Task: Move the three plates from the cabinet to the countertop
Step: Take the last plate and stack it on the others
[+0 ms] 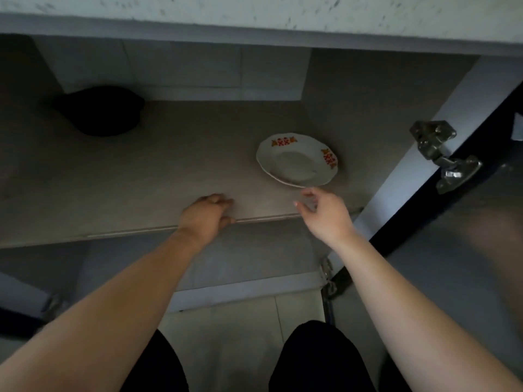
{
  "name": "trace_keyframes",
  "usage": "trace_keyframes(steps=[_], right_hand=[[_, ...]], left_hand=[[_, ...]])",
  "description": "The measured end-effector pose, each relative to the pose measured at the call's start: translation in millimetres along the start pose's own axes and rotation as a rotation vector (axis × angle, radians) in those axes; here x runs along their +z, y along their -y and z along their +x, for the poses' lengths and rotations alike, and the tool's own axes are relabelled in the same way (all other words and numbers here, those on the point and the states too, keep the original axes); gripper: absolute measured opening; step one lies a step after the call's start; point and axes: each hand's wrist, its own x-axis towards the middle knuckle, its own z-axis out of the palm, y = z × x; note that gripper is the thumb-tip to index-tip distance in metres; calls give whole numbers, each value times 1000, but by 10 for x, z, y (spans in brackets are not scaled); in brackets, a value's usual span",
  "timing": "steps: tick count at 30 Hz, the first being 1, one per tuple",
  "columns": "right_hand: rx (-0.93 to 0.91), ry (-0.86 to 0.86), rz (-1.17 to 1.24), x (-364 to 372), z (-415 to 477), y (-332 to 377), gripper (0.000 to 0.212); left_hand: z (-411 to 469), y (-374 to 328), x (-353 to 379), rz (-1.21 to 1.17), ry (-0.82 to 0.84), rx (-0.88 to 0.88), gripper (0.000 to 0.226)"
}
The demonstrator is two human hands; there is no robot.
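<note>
One white plate (295, 161) with red and orange rim patterns lies flat on the grey cabinet shelf (141, 179), toward the right. My right hand (325, 213) hovers just in front of the plate's near rim, fingers apart, holding nothing. My left hand (208, 216) rests on the shelf's front edge, fingers curled over it, well left of the plate. The speckled countertop (254, 9) runs along the top of the view above the cabinet opening.
A dark rounded object (99, 110) sits at the back left of the shelf. The open cabinet door (452, 193) with metal hinges (441, 154) stands at the right. A lower shelf (240, 261), the floor and my knees are below.
</note>
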Motion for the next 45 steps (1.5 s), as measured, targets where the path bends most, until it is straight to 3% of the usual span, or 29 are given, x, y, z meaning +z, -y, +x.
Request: trace_keyframes(steps=[5, 11, 15, 32, 45], right_hand=[[-143, -41, -123, 113, 408, -2, 37], [-156, 91, -236, 268, 674, -80, 29], [-182, 59, -280, 332, 691, -134, 26], [-299, -33, -198, 298, -18, -186, 22], [-294, 16, -199, 264, -167, -161, 27]], left_hand=[[-16, 11, 22, 27, -26, 8, 53], [-6, -39, -53, 58, 2, 0, 52], [3, -38, 0, 50, -2, 3, 52], [31, -28, -8, 51, -8, -5, 53], [42, 18, 55, 53, -17, 2, 53]])
